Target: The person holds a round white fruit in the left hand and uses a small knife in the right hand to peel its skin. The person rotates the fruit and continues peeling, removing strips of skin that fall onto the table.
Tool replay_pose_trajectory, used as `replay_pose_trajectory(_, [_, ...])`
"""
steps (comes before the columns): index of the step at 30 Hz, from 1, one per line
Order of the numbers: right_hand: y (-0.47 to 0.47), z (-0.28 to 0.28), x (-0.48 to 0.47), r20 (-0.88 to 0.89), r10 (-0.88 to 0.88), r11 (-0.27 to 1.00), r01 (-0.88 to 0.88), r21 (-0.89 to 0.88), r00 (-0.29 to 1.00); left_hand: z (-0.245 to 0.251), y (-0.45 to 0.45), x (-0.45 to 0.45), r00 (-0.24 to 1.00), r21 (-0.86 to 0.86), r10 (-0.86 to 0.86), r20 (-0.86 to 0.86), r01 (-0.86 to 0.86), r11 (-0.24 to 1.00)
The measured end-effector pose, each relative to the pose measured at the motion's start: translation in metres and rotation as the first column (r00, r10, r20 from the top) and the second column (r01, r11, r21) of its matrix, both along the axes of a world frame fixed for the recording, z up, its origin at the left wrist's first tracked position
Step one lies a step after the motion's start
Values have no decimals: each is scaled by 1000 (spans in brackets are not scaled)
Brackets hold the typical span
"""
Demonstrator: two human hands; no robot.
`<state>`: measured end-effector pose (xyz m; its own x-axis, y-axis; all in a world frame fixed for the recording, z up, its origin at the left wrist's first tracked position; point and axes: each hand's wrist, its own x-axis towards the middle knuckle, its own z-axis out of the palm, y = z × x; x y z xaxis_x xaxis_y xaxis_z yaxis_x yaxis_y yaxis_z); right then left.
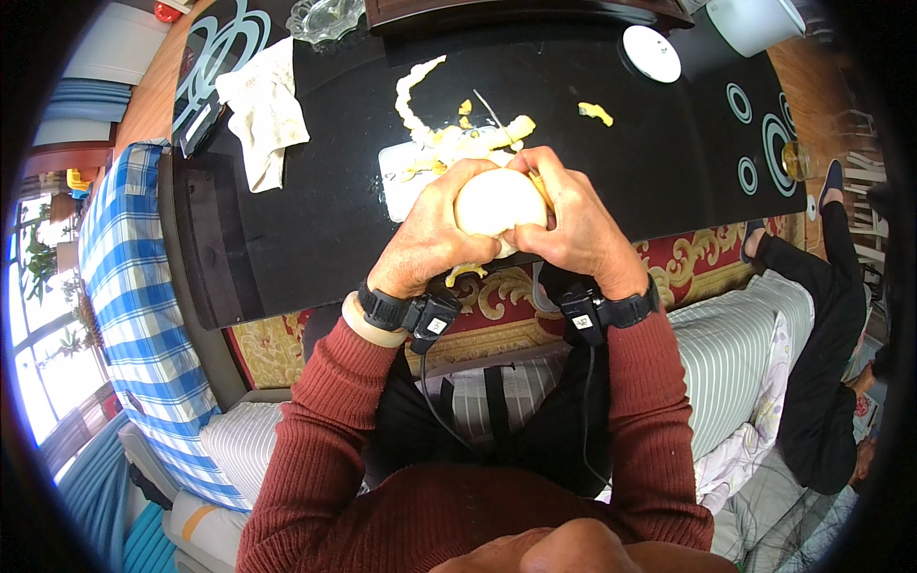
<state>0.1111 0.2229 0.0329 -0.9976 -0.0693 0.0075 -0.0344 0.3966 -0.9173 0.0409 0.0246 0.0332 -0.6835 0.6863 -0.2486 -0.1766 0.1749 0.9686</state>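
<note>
A large citrus fruit, pale with white pith, is held above the near edge of the table. My left hand grips its left side, and my right hand grips its right side. Both thumbs press at the fruit's near side. A yellow strip of peel shows by my right fingers. Below the fruit hangs a yellow peel scrap. Just beyond my hands, a white board bears a heap of peel. A thin knife blade slants out of the heap, its handle not clearly visible.
On the black table are a cream cloth, a glass dish, a white lid and a stray peel piece. A glass cup stands near the right edge. Another person's legs are at the right.
</note>
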Motion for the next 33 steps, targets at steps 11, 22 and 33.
replay_pose_trajectory(11, [-9, -2, 3, -82, -54, 989, 65, 133, 995, 1, 1, -1, 994, -70, -29, -102, 22, 997])
replay_pose_trajectory(22, [-1, -1, -8, -12, -27, 999, 27, 28, 1000, -5, 0, -4, 998, 35, 26, 56, -28, 999])
replay_pose_trajectory(33, [1, 2, -9, 33, -4, 1000, 4, -3, 999, -5, 0, -6, 999, 69, 20, 29, -22, 997])
